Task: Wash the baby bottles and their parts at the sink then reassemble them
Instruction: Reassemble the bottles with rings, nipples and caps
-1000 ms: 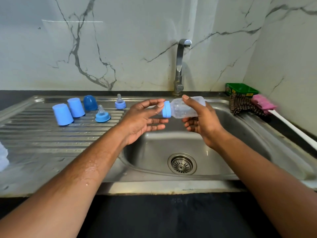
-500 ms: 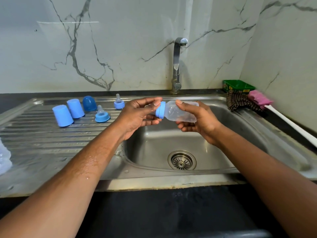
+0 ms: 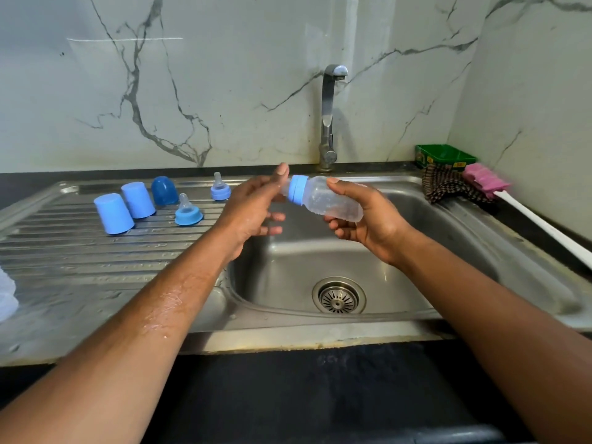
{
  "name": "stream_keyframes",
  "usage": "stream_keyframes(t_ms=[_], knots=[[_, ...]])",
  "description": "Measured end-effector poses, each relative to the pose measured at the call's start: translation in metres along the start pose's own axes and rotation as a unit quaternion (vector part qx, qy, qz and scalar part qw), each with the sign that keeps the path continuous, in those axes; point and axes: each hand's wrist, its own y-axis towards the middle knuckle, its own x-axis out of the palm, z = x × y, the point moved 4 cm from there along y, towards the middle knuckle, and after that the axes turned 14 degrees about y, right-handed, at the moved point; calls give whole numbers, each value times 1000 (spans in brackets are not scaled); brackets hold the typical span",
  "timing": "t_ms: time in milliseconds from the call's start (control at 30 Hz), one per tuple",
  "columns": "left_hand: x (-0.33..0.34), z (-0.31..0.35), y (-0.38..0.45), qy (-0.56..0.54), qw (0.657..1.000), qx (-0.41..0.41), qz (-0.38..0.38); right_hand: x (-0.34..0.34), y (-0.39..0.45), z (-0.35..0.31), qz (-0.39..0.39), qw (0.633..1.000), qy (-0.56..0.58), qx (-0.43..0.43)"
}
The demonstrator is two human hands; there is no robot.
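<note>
A clear baby bottle [image 3: 330, 201] with a blue screw collar [image 3: 298, 190] lies tilted over the sink bowl [image 3: 416, 251], collar end up and to the left. My right hand [image 3: 368, 219] grips its body from behind and below. My left hand [image 3: 253, 209] is beside the collar with thumb raised and fingers loosely straight; its palm hides the bottle's tip. On the drainboard [image 3: 80, 261] stand two light blue caps [image 3: 113, 213] [image 3: 138, 200], a dark blue cap [image 3: 164, 190] and two teats in blue collars [image 3: 188, 213] [image 3: 220, 188].
The faucet [image 3: 329, 116] rises behind the bowl, with no water running, and the drain [image 3: 339, 295] is below. A green box [image 3: 443, 156], a checked cloth [image 3: 448, 187] and a pink brush [image 3: 483, 179] with a white handle sit at the right. Something clear and plastic [image 3: 6, 296] shows at the left edge.
My left hand had its fingers on the blue collar half a second ago; now they are straightened and off it. The bottle stays in my right hand over the sink.
</note>
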Motion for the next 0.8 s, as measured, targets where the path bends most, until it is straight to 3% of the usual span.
stream_keyframes(t_ms=[67,200,333,400,500,567,667,800], knots=[[3,-3,-1,17,1000,-8,-24,0,1,0,6,999,-35,-24],[3,5,1,-86,991,68,-72,0,-2,-7,27,997,-43,-56],[3,1,4,-62,989,109,-73,0,-6,-4,13,999,-36,23],[4,-1,2,-50,992,93,-74,2,-6,-3,26,999,-24,7],[6,-4,0,-64,997,3,-46,8,-7,-7,34,994,-32,-96],[6,-8,-1,-59,996,-72,-11,15,-9,-8,6,977,-116,-181],[8,-13,-3,-63,991,-120,-16,24,-15,-10,-3,916,-286,-282],[7,-6,-2,-47,996,-76,15,30,-16,-8,-26,873,-412,-259]])
